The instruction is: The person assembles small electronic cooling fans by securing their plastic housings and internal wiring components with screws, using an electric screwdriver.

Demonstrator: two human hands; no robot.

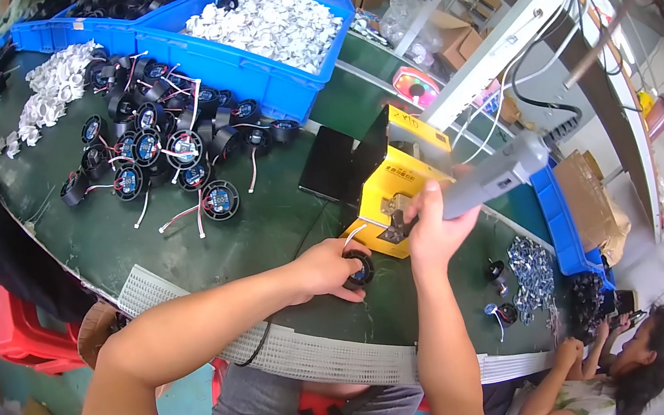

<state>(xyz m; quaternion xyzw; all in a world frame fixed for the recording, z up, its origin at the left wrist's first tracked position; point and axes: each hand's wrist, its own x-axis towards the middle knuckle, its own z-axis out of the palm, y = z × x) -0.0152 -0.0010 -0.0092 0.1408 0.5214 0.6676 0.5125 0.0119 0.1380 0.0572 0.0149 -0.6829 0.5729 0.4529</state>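
Note:
My left hand (326, 268) presses a small round black fan (361, 268) down on the green table (96, 234), its thin wires sticking up. Just right of it, my right hand (433, 227) grips the handle of a grey powered screwdriver (495, 174) that hangs from above and tilts toward the fan. A yellow fixture box (397, 185) stands right behind both hands.
A pile of black fans with red and white wires (161, 151) lies at the back left, beside white plastic parts (53, 90). A blue bin of white parts (270, 23) stands behind. Small metal pieces (530, 268) lie at right, near another person (622, 370).

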